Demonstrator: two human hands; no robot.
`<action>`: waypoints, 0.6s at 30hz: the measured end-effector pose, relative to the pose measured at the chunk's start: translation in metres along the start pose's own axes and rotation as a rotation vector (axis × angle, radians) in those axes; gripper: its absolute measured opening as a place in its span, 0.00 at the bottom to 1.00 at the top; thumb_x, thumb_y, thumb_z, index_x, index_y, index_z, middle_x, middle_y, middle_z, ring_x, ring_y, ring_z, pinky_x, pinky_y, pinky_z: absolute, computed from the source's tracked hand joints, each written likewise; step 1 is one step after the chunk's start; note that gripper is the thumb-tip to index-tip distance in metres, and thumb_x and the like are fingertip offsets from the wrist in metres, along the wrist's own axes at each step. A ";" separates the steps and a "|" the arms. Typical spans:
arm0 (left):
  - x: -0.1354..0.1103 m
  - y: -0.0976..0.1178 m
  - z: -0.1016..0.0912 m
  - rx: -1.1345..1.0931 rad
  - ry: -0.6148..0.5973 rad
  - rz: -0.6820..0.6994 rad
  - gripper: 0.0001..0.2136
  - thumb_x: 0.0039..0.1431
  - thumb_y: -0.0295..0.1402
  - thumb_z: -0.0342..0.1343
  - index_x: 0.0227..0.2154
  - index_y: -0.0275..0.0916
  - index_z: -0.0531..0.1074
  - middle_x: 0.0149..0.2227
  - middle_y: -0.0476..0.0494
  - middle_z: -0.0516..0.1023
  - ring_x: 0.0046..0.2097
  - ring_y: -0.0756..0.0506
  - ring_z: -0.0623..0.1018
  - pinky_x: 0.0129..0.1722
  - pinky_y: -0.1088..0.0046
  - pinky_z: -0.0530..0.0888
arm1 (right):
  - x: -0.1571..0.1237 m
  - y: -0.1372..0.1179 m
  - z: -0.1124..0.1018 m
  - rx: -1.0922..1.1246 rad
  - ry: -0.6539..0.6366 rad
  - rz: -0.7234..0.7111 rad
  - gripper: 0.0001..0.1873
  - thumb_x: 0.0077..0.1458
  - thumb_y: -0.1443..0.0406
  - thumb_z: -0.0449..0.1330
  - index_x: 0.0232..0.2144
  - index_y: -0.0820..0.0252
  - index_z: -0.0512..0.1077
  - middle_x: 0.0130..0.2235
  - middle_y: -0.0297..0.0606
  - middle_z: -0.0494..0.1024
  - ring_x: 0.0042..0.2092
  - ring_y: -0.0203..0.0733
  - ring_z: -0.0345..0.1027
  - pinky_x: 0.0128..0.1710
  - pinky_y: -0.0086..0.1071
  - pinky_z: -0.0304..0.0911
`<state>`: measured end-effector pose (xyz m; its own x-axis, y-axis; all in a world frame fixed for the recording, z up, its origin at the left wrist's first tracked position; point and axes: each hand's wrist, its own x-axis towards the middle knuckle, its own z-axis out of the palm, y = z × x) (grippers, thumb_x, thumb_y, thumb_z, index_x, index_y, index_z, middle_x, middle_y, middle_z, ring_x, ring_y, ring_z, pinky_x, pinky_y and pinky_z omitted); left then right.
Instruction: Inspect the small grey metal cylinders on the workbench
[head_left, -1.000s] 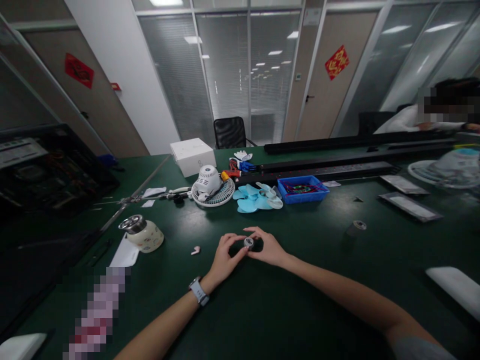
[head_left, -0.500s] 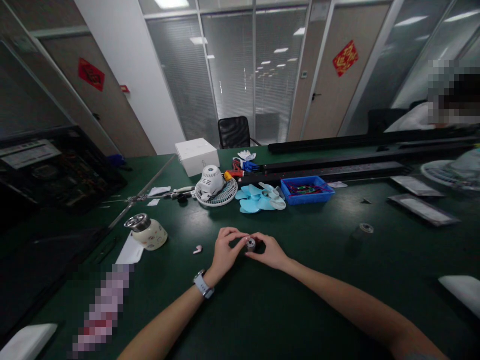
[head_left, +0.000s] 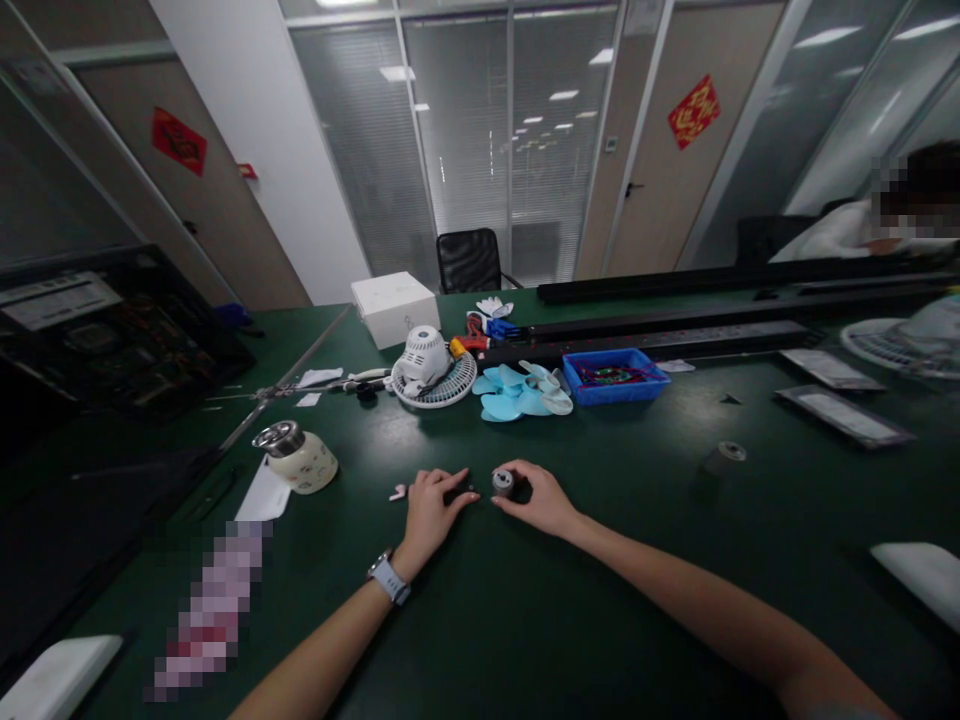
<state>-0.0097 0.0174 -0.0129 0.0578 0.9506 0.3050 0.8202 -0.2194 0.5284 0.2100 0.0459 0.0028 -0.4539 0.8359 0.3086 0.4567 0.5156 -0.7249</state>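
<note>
My right hand (head_left: 541,500) has its thumb and fingers around a small metal cylinder (head_left: 502,485), which stands upright on the dark green table and looks like a small motor. To its left is my left hand (head_left: 433,508), wearing a watch (head_left: 388,577), with thumb and index finger apart. A tiny dark piece (head_left: 472,488) shows between those fingertips, too small to name. A pink earbud (head_left: 397,492) lies just left of that hand. Farther right, a second metal cylinder (head_left: 727,457) stands on the table.
Beyond my hands lie light blue fan blades (head_left: 517,395), a white fan part (head_left: 427,370) and a blue tray (head_left: 622,390) of wires. A cream bottle (head_left: 307,462) sits at left, near an opened dark device (head_left: 127,330). Long black bars (head_left: 675,330) span the back; a person (head_left: 840,235) sits far right.
My left hand has moved left, off the cylinder, and its thumb and index finger have parted. My right hand stays at the cylinder.
</note>
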 end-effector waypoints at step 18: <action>-0.001 -0.002 -0.002 -0.226 0.124 -0.139 0.15 0.62 0.32 0.40 0.35 0.41 0.74 0.30 0.47 0.76 0.37 0.44 0.74 0.39 0.67 0.67 | -0.003 0.135 -0.227 -1.011 0.058 0.717 0.20 0.46 0.50 0.59 0.33 0.59 0.76 0.30 0.44 0.78 0.38 0.53 0.72 0.53 0.57 0.45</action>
<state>-0.0120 0.0164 -0.0126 -0.1277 0.9438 0.3048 0.6671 -0.1456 0.7306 0.4467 0.1555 0.0436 0.1645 0.9828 0.0841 0.9843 -0.1691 0.0505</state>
